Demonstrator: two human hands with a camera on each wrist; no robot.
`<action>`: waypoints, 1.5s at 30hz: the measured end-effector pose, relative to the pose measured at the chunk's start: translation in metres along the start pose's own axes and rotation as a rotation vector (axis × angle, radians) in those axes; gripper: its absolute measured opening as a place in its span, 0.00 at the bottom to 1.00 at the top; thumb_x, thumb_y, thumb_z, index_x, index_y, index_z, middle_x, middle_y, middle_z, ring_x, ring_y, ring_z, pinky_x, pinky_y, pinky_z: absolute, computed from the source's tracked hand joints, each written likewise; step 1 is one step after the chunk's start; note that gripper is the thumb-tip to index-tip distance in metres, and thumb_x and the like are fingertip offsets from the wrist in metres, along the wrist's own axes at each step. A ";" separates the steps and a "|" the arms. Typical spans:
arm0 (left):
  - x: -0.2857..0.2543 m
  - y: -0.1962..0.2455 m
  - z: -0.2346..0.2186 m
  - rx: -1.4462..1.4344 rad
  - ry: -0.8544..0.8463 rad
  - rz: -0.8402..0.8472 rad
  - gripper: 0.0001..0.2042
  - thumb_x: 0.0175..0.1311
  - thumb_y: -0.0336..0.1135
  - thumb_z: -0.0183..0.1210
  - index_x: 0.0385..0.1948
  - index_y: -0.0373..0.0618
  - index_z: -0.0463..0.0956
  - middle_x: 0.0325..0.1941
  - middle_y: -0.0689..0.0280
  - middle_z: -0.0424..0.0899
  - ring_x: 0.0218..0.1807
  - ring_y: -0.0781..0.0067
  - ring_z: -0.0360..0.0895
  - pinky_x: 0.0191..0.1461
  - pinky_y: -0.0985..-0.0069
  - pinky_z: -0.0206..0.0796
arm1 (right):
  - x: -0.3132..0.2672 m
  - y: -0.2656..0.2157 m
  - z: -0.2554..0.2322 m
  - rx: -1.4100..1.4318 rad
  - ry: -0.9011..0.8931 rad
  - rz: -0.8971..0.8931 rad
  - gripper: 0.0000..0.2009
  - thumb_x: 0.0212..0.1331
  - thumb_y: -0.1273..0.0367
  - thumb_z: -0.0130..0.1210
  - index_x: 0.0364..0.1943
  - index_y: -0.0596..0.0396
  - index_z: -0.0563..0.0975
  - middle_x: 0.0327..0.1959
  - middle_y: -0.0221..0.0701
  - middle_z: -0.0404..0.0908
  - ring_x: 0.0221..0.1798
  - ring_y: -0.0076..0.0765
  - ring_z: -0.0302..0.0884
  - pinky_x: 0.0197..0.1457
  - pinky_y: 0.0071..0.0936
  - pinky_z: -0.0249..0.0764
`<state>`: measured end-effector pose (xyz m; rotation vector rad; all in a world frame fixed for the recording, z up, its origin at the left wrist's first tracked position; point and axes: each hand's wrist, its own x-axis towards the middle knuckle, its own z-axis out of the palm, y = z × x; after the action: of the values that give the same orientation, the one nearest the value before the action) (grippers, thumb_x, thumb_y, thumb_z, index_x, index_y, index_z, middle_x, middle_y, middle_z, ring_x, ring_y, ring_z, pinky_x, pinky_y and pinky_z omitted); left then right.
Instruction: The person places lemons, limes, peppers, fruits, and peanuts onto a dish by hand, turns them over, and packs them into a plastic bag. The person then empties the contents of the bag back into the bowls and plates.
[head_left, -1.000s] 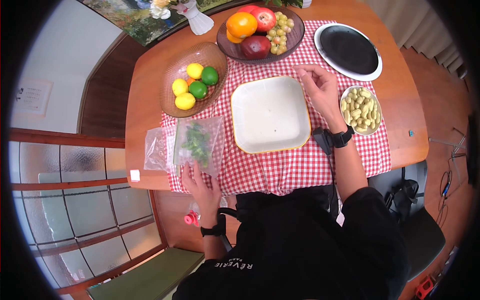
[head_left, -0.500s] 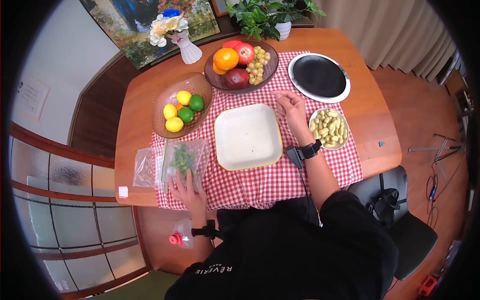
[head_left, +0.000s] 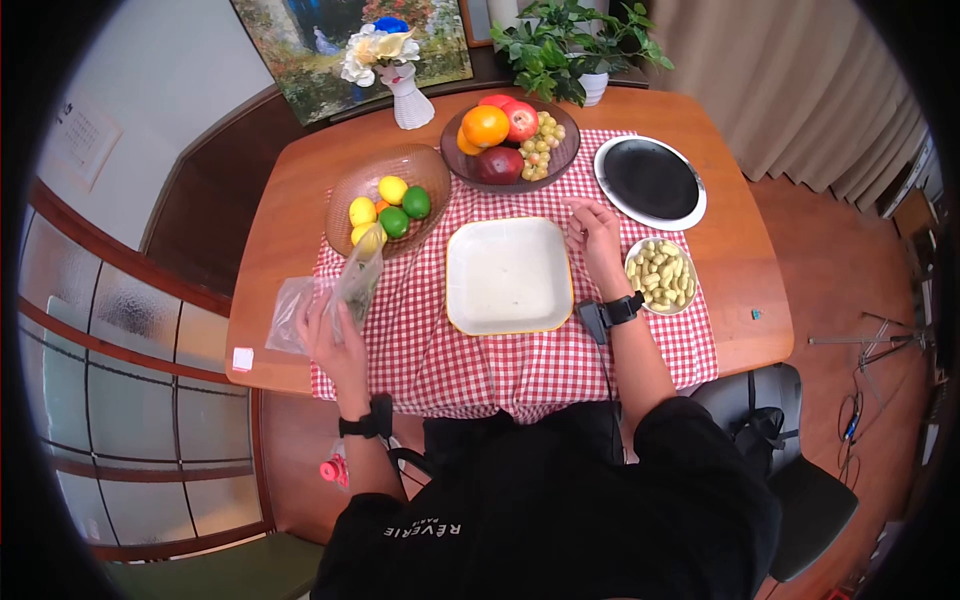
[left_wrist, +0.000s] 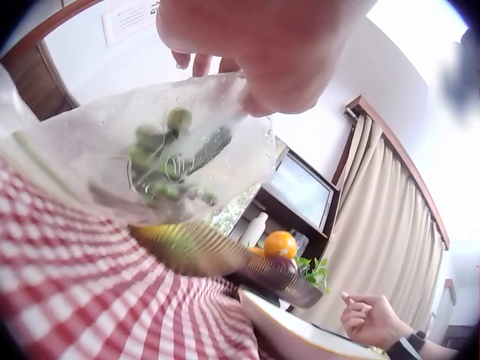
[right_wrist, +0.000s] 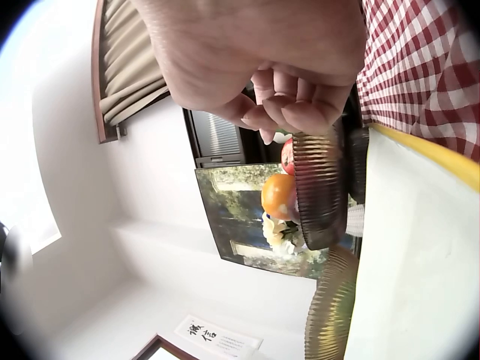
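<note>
Plastic bag (left_wrist: 169,161) slants below the pinching left fingers (left_wrist: 201,64).

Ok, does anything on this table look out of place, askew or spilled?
Only slightly: the checked tablecloth is rucked into folds along the person's side instead of lying flat. The plastic bag is tilted, but the left hand holds it up. I see no spill.

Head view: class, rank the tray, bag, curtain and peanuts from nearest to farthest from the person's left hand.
1. Bag: held in the left hand.
2. Tray: to that hand's right.
3. Peanuts: farther right, past the tray.
4. Curtain: farthest, at the picture's upper right.
</note>
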<state>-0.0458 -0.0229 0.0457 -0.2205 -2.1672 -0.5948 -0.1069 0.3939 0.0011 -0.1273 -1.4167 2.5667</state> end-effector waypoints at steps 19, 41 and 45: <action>0.107 0.110 0.005 -1.113 0.079 -0.483 0.15 0.80 0.35 0.59 0.52 0.30 0.86 0.53 0.59 0.90 0.56 0.72 0.84 0.64 0.73 0.72 | -0.051 0.012 0.088 0.048 -0.500 0.286 0.33 0.79 0.54 0.54 0.77 0.62 0.63 0.72 0.49 0.74 0.74 0.46 0.74 0.77 0.47 0.71; -0.046 0.030 0.021 -0.392 -0.305 -0.205 0.22 0.69 0.27 0.67 0.63 0.33 0.78 0.69 0.48 0.79 0.71 0.48 0.74 0.77 0.54 0.63 | -0.051 -0.117 -0.079 0.334 0.242 -0.221 0.25 0.81 0.56 0.50 0.71 0.57 0.71 0.65 0.40 0.83 0.63 0.45 0.84 0.68 0.45 0.81; -0.089 0.033 0.033 -0.343 -0.311 -0.115 0.18 0.69 0.27 0.65 0.59 0.33 0.80 0.69 0.46 0.79 0.70 0.43 0.73 0.77 0.49 0.60 | -0.018 -0.173 -0.158 0.136 0.306 -0.245 0.24 0.82 0.58 0.50 0.69 0.61 0.72 0.63 0.43 0.84 0.62 0.45 0.86 0.65 0.44 0.84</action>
<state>-0.0022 0.0264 -0.0297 -0.3962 -2.3743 -1.0584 -0.0381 0.6102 0.0624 -0.2915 -1.0729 2.3149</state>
